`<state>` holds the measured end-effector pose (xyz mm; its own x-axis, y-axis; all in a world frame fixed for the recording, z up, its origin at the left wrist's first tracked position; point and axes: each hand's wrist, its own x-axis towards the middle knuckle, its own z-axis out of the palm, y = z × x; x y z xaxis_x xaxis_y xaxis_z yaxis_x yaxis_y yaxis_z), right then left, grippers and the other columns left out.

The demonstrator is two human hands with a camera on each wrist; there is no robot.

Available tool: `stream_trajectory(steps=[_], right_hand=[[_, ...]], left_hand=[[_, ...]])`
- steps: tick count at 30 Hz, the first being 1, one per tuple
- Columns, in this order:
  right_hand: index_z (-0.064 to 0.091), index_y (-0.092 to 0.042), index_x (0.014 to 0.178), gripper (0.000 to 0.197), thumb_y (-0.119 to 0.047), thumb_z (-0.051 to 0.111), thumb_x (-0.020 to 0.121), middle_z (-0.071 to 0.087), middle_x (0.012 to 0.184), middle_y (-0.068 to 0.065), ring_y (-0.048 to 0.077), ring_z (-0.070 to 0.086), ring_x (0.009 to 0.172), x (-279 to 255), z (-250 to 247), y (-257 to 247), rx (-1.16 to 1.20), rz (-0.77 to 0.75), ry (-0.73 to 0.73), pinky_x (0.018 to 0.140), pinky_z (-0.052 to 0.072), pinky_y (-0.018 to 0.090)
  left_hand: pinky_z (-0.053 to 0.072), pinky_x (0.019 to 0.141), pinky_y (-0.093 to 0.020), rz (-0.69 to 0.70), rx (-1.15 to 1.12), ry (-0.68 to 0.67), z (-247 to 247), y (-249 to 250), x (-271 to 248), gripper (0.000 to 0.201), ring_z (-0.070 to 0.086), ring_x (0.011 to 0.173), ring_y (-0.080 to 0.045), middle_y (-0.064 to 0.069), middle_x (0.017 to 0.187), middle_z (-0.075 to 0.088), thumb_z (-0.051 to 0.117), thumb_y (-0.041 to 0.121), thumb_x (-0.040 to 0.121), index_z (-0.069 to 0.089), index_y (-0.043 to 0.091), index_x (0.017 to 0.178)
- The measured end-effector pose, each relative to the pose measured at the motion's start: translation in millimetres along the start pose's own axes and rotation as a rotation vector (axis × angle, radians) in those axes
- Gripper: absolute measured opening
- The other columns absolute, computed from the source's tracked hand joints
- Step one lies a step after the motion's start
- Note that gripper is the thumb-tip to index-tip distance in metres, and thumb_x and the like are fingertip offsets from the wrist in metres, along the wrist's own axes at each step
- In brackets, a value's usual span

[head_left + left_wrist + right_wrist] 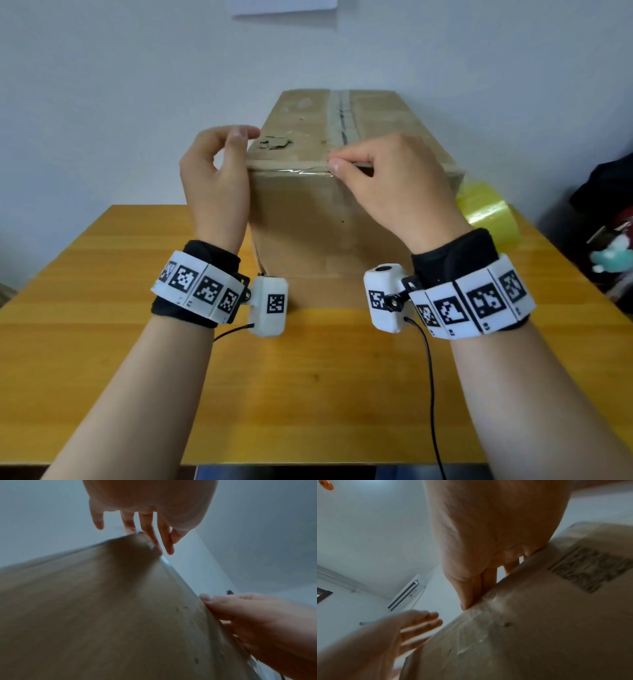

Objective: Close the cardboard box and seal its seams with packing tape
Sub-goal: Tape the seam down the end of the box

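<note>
Box [342, 137] closed; R hand [387, 185] pinches tape strip [294, 170] at near edge, L hand [215, 178] open w/ fingers relaxed—slack may wrinkle tape.

One box [308, 219], closed, touched by the fingers of both hands. Two hands: the left [215, 185] and the right [397, 185]. One yellow tape roll [489, 212] just right of the right fingers. Two wrist cameras [270, 305], one below each hand. One counter [102, 308]. One white sheet [284, 7] on the wall, above the fingers.
</note>
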<state>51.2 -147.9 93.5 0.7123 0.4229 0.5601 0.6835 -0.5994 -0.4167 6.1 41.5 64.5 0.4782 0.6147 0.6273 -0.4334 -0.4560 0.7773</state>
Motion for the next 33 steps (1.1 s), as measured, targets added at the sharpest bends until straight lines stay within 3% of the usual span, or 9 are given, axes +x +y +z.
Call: stream_trajectory(steps=[3, 6, 9, 11, 16, 20, 24, 26, 33], right_hand=[[0.079, -0.032, 0.098, 0.029, -0.045, 0.053, 0.099, 0.078, 0.096, -0.004, 0.022, 0.068, 0.097, -5, -10, 10, -0.049, 0.018, 0.019, 0.117, 0.034, 0.041], [0.077, -0.032, 0.107, 0.030, -0.041, 0.049, 0.102, 0.076, 0.103, -0.001, 0.028, 0.057, 0.115, -10, -25, 22, -0.171, 0.057, 0.024, 0.119, 0.026, 0.042], [0.073, -0.023, 0.092, 0.033, -0.036, 0.045, 0.103, 0.069, 0.085, 0.006, 0.034, 0.057, 0.104, -14, -32, 35, -0.241, 0.090, 0.042, 0.109, 0.035, 0.042], [0.074, -0.022, 0.100, 0.034, -0.034, 0.042, 0.104, 0.073, 0.102, 0.004, 0.034, 0.058, 0.110, -16, -29, 37, -0.207, 0.108, 0.032, 0.093, 0.045, 0.038], [0.073, -0.026, 0.117, 0.033, -0.030, 0.042, 0.105, 0.063, 0.137, -0.009, 0.028, 0.044, 0.140, -15, -20, 33, -0.086, 0.090, 0.008, 0.102, 0.044, 0.041], [0.074, -0.026, 0.115, 0.032, -0.029, 0.045, 0.104, 0.064, 0.134, -0.010, 0.026, 0.049, 0.134, -14, -18, 26, -0.038, 0.079, 0.006, 0.100, 0.045, 0.041], [0.076, -0.023, 0.104, 0.033, -0.029, 0.043, 0.102, 0.074, 0.110, 0.000, 0.027, 0.059, 0.117, -14, -5, 19, 0.065, 0.068, 0.061, 0.095, 0.047, 0.044], [0.076, -0.018, 0.100, 0.034, -0.026, 0.043, 0.102, 0.075, 0.101, 0.001, 0.027, 0.063, 0.108, -16, 0, 14, 0.176, 0.064, 0.109, 0.106, 0.041, 0.045], [0.075, -0.017, 0.111, 0.034, -0.022, 0.042, 0.104, 0.076, 0.108, -0.008, 0.007, 0.066, 0.105, -13, 15, -5, 0.463, -0.020, 0.165, 0.109, 0.041, 0.044]], left_hand=[[0.050, 0.092, -0.031, 0.224, 0.114, -0.053, 16, 25, -8, 0.021, 0.066, 0.097, -0.006, 0.010, 0.093, 0.074, 0.055, 0.023, 0.094, 0.076, 0.020, 0.091], [0.052, 0.087, -0.025, 0.357, 0.169, -0.296, 37, 47, -23, 0.019, 0.068, 0.093, -0.001, 0.015, 0.091, 0.073, 0.058, 0.023, 0.094, 0.077, 0.020, 0.094], [0.053, 0.084, -0.019, 0.366, 0.255, -0.528, 54, 51, -37, 0.018, 0.067, 0.093, 0.002, 0.016, 0.094, 0.074, 0.062, 0.020, 0.092, 0.078, 0.023, 0.099], [0.051, 0.084, -0.016, 0.378, 0.330, -0.515, 57, 48, -40, 0.018, 0.066, 0.094, 0.002, 0.016, 0.096, 0.074, 0.063, 0.021, 0.091, 0.078, 0.025, 0.101], [0.054, 0.082, -0.025, 0.309, 0.350, -0.481, 54, 49, -36, 0.013, 0.066, 0.089, 0.001, 0.015, 0.090, 0.074, 0.066, 0.027, 0.090, 0.078, 0.027, 0.095], [0.053, 0.076, -0.023, 0.258, 0.354, -0.435, 48, 50, -36, 0.011, 0.066, 0.083, 0.001, 0.018, 0.083, 0.073, 0.066, 0.032, 0.089, 0.077, 0.030, 0.090], [0.052, 0.071, -0.024, 0.277, 0.409, -0.395, 40, 50, -38, 0.014, 0.066, 0.079, 0.000, 0.017, 0.081, 0.072, 0.065, 0.038, 0.089, 0.077, 0.031, 0.089], [0.053, 0.071, -0.028, 0.269, 0.412, -0.377, 35, 52, -37, 0.017, 0.066, 0.077, -0.002, 0.016, 0.078, 0.072, 0.064, 0.041, 0.089, 0.077, 0.030, 0.087], [0.052, 0.067, -0.034, 0.225, 0.494, -0.331, 23, 55, -28, 0.023, 0.064, 0.069, -0.008, 0.010, 0.068, 0.068, 0.059, 0.039, 0.089, 0.076, 0.025, 0.082]])
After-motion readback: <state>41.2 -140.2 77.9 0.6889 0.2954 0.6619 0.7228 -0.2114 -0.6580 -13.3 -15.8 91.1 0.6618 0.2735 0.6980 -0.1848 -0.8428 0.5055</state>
